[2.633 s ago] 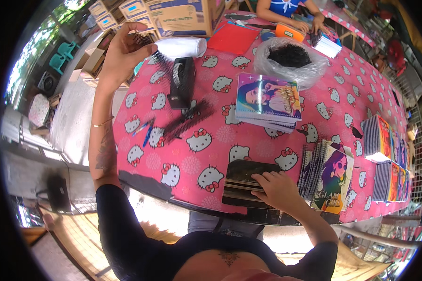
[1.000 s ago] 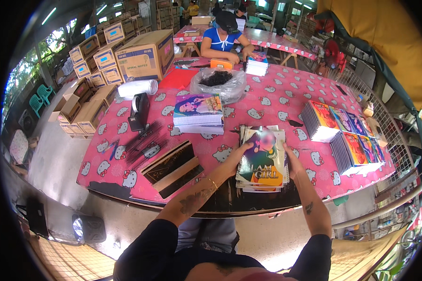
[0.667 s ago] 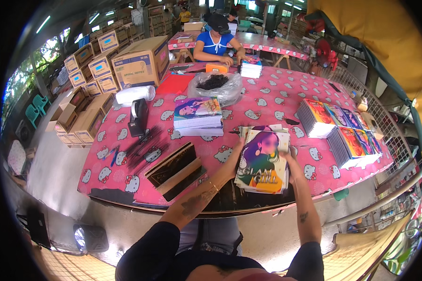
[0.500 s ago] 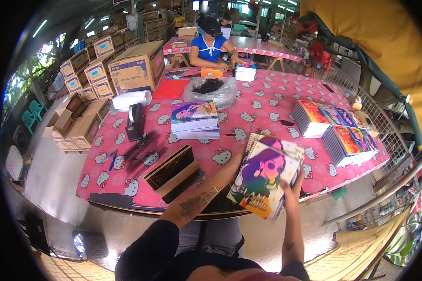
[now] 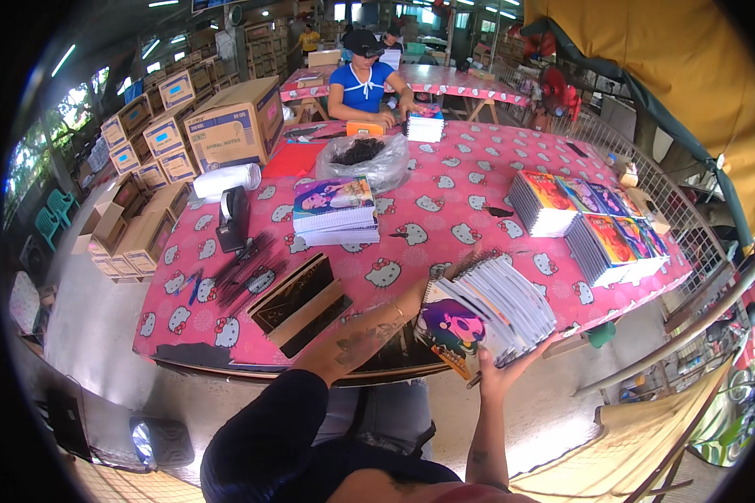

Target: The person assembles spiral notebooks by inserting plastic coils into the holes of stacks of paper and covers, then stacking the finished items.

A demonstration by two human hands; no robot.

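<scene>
A stack of spiral notebooks point(image 5: 488, 317) with a purple cartoon cover is lifted and tilted at the near edge of the desk point(image 5: 445, 180), toward its right half, its page edges fanned upward. The right hand point(image 5: 503, 373) supports the stack from below at the lower corner, fingers clenched up around its underside. The left hand point(image 5: 432, 281) reaches in behind the stack's far left side; most of it is hidden by the notebooks, so whether its fingers grip or only rest against them cannot be told. The desk is covered in a pink cloth printed with white cartoon cats. Just left of the left forearm, near the front edge, lies a dark flat box point(image 5: 298, 302) with a tan side. Farther in, around the desk's middle, sits another pile of notebooks point(image 5: 335, 211), and behind it a clear plastic bag point(image 5: 362, 159) holding something dark. Toward the left edge stand a black tape dispenser point(image 5: 233, 220) and a white roll point(image 5: 226, 179). Rows of colourful notebooks point(image 5: 591, 222) lie by the right edge. At the far edge a person in a blue top point(image 5: 361, 82) handles a small stack. Cardboard boxes point(image 5: 231, 126) stand at the far left corner.
</scene>
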